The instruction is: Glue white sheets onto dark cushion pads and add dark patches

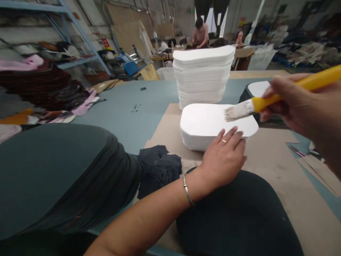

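Note:
My right hand (pixel 301 101) is closed around the yellow handle of a paintbrush (pixel 257 105). The brush's pale bristles are over the white top sheet of a low stack of rounded white pads (pixel 204 119); whether they touch it I cannot tell. At the front edge of this stack lies my left hand (pixel 225 156), with its fingers stretched out onto the top sheet. Below that hand, closest to me, is a dark rounded panel (pixel 237 217). Crumpled dark cloth (pixel 160 167) sits left of the white stack.
A taller stack of white pads (pixel 204 78) stands just behind. To my left rises a big stack of dark green panels (pixel 64 170). Brown cardboard (pixel 282 156) covers part of the blue-green table (pixel 117 106). Farther back, a person (pixel 201 33) bends over another table.

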Demonstrator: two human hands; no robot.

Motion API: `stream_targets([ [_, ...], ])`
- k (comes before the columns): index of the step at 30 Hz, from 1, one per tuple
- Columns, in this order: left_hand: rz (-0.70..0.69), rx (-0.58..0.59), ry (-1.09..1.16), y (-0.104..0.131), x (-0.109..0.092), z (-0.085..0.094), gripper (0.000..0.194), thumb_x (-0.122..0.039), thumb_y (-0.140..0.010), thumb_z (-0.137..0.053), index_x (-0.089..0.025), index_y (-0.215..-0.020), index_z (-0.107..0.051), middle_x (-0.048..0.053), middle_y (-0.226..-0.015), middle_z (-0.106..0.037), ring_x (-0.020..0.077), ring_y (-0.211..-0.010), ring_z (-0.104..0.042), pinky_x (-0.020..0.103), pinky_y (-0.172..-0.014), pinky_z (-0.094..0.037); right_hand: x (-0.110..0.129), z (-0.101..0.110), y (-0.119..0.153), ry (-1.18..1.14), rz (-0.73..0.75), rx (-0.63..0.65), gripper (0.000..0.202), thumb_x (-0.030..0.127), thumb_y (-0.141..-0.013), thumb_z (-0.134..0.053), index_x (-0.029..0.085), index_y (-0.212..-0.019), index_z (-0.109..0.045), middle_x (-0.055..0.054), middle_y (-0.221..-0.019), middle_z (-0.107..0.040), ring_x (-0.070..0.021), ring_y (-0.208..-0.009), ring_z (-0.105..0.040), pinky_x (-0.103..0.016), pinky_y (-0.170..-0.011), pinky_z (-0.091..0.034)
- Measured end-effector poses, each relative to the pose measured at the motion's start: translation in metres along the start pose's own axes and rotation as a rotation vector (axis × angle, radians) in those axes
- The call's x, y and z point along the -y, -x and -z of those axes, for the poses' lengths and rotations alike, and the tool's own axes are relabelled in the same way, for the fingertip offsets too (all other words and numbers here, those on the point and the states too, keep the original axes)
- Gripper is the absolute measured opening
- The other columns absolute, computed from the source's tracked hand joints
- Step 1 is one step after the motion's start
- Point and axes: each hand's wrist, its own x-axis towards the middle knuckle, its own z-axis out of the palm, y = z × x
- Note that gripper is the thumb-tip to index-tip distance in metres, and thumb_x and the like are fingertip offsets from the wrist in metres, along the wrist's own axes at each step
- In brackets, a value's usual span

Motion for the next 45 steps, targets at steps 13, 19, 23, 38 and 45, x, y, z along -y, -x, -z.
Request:
stream_targets([
  [13, 0.188, -0.023, -0.233, -0.007, 0.006, -0.027, 0.049, -0.048, -0.105, -0.048, -0.012, -0.134, -0.064, 0.021, -0.136, -0.062, 0.0368, -0.124, -0.059, 0.053, -0.101, -0.05, -0.001, -0.176, -0.102, -0.127, -0.191, 0.484, 0.045, 0.061, -0.083, -0.079, 0.018, -0.072, -0.069, -0.005, -0.058, -0.065, -0.0146, -0.048, -0.06, -0.027, -0.043, -0.055],
  [19, 0.186, -0.042, -0.192, -0.003, 0.009, -0.028, 0.053, -0.05, -0.105, -0.048, -0.011, -0.137, -0.063, 0.02, -0.137, -0.063, 0.0366, -0.126, -0.059, 0.053, -0.105, -0.05, -0.023, -0.189, -0.162, -0.053, -0.241, 0.225, 0.035, 0.04, -0.094, -0.072, 0.017, -0.07, -0.063, -0.003, -0.055, -0.061, -0.0123, -0.044, -0.056, -0.027, -0.042, -0.054],
  [23, 0.187, -0.075, -0.165, -0.002, 0.012, -0.027, 0.056, -0.051, -0.104, -0.051, -0.013, -0.143, -0.059, 0.018, -0.135, -0.065, 0.0351, -0.127, -0.059, 0.052, -0.104, -0.051, -0.027, -0.172, -0.189, -0.022, -0.193, 0.201, 0.027, 0.033, -0.09, -0.078, 0.017, -0.074, -0.064, -0.002, -0.06, -0.064, -0.0104, -0.048, -0.056, -0.024, -0.045, -0.053],
  [38, 0.19, -0.074, -0.136, -0.007, 0.016, -0.028, 0.051, -0.055, -0.095, -0.067, -0.015, -0.126, -0.068, 0.014, -0.129, -0.068, 0.0362, -0.122, -0.063, 0.052, -0.096, -0.056, -0.069, -0.034, -0.173, 0.196, -0.37, 0.337, 0.014, 0.011, -0.085, -0.071, 0.005, -0.097, -0.076, -0.01, -0.088, -0.076, -0.0104, -0.071, -0.066, -0.024, -0.067, -0.054],
  [45, 0.192, -0.043, -0.141, -0.01, 0.017, -0.026, 0.048, -0.051, -0.094, -0.071, -0.017, -0.126, -0.066, 0.013, -0.128, -0.068, 0.0355, -0.121, -0.062, 0.052, -0.093, -0.057, -0.075, 0.031, -0.136, 0.312, -0.423, 0.187, 0.016, 0.019, -0.09, -0.067, 0.005, -0.095, -0.073, -0.008, -0.079, -0.073, -0.0103, -0.065, -0.063, -0.028, -0.066, -0.053],
])
